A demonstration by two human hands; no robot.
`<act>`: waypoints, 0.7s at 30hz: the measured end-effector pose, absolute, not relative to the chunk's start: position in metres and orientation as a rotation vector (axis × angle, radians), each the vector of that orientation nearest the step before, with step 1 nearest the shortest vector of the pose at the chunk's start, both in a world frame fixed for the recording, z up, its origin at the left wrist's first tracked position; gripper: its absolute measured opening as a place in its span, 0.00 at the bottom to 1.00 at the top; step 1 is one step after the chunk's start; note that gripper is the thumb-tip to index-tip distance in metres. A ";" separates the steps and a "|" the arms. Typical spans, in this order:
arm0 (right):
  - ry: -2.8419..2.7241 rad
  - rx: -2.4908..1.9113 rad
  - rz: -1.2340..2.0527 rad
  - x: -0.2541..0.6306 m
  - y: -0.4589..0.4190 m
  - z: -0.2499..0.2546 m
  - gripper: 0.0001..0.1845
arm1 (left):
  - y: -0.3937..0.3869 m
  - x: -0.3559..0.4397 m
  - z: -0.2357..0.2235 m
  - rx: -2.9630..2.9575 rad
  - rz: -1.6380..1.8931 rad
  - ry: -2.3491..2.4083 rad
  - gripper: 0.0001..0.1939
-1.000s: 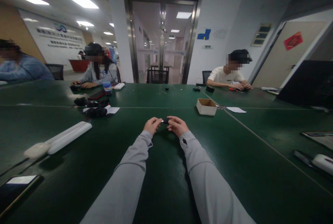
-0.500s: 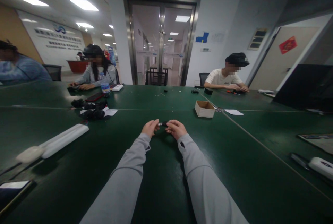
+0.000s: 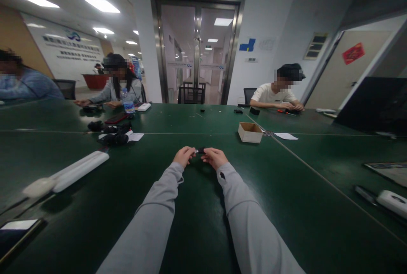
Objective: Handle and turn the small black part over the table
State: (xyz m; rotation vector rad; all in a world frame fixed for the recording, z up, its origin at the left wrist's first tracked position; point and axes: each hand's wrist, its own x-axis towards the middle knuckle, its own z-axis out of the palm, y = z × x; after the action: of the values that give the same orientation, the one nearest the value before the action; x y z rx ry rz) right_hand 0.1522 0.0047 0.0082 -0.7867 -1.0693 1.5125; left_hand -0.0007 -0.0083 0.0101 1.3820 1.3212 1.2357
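Note:
Both my arms, in grey sleeves, stretch out over the dark green table (image 3: pixel 197 206). My left hand (image 3: pixel 184 155) and my right hand (image 3: pixel 214 157) meet in the middle, fingers curled. Between them they pinch a small dark part (image 3: pixel 200 151) with a pale tip at its left end. It is too small to name. Both hands rest low on the tabletop.
A small open cardboard box (image 3: pixel 251 132) stands ahead to the right, with a paper slip (image 3: pixel 285 136) beyond it. Black parts (image 3: pixel 111 134) lie ahead left. A long white case (image 3: pixel 76 171) and a phone (image 3: pixel 17 229) lie at left. Three other people sit at the far side.
My hands have stayed together on the small part, with only slight shifts of the fingers. The view has tilted a little.

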 end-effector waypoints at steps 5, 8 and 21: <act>-1.104 -0.751 1.536 0.153 0.007 0.005 0.09 | -0.006 -0.002 0.009 1.466 1.217 1.343 0.21; -1.110 -0.739 1.544 0.154 0.008 0.004 0.10 | -0.003 -0.003 0.006 1.406 1.190 1.352 0.23; -1.142 -0.707 1.551 0.156 0.010 0.000 0.15 | -0.004 -0.003 0.007 1.480 1.156 1.370 0.20</act>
State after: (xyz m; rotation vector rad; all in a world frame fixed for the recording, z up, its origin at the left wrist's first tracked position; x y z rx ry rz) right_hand 0.1559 0.0095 0.0004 -0.7067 -1.1418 1.5514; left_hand -0.0025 -0.0043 0.0069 1.4803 1.3700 1.1565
